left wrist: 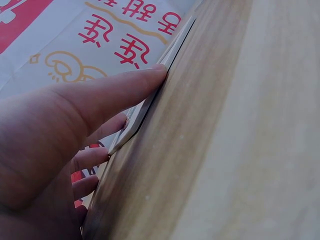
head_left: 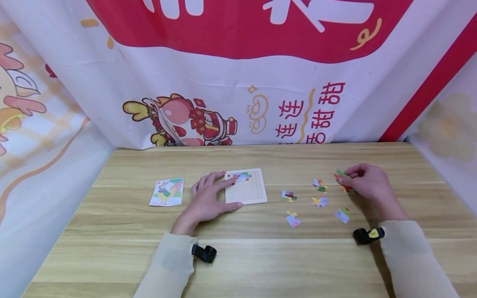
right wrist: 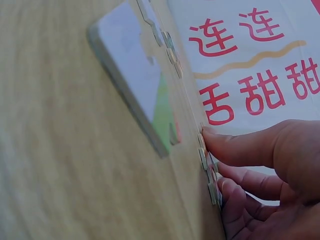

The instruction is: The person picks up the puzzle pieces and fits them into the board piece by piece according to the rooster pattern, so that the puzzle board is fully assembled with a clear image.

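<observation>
Card [head_left: 167, 192] on the surface [head_left: 261, 265]; left hand [head_left: 208, 200], fingers spread, touching the tray [head_left: 244, 193], placed pieces [head_left: 244, 177] along its far side; then loose pieces [head_left: 319, 201]; right hand [head_left: 369, 182] pinching a green-red piece [head_left: 340, 173]

Tabletop [head_left: 261, 265]: light brown wood grain, bands running from nine to three o'clock. Tray [head_left: 246, 194]: pale cream wood. Seated pieces [head_left: 244, 177] toward its twelve o'clock edge: lilac, green, red. Picture card [head_left: 167, 192], at nine o'clock of the tray: lilac ground, green patches, yellow-and-pink figure. Loose pieces [head_left: 319, 201], at three o'clock: lilac, yellow, green. Held piece [head_left: 341, 174] in the right fingers [head_left: 357, 167]: green and orange-red. Sleeves [head_left: 410, 252]: plain pale beige. Backdrop [head_left: 208, 68], at twelve o'clock: white, red panel, red lettering, yellow line motifs.
</observation>
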A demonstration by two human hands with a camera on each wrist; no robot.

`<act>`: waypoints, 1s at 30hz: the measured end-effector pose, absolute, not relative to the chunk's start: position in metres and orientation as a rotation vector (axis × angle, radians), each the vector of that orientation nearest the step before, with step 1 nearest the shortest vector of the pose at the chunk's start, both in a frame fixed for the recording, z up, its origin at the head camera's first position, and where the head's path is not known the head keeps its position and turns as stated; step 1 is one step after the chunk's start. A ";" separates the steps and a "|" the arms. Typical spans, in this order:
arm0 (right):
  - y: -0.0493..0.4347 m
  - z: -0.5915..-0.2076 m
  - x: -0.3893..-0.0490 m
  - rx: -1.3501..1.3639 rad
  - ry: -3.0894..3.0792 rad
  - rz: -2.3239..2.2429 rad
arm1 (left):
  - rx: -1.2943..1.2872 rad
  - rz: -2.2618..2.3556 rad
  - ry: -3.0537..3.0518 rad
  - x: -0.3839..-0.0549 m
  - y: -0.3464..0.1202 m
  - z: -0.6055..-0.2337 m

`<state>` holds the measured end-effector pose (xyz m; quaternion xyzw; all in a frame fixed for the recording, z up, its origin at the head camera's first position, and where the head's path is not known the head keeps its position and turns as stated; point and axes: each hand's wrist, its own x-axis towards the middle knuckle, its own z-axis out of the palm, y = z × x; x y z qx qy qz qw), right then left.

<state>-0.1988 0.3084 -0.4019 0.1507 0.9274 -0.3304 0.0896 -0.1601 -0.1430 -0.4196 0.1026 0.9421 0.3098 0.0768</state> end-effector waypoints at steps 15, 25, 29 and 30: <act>0.304 -0.404 -0.199 0.427 2.752 -1.104 | 0.311 0.936 2.822 -0.160 -0.143 -0.419; 0.296 -0.399 -0.195 0.446 2.763 -1.153 | 0.318 0.930 2.827 -0.159 -0.143 -0.418; 0.294 -0.398 -0.194 0.423 2.794 -1.140 | 0.314 0.932 2.825 -0.159 -0.143 -0.419; 0.294 -0.398 -0.194 0.411 2.808 -1.132 | 0.314 0.935 2.826 -0.159 -0.143 -0.419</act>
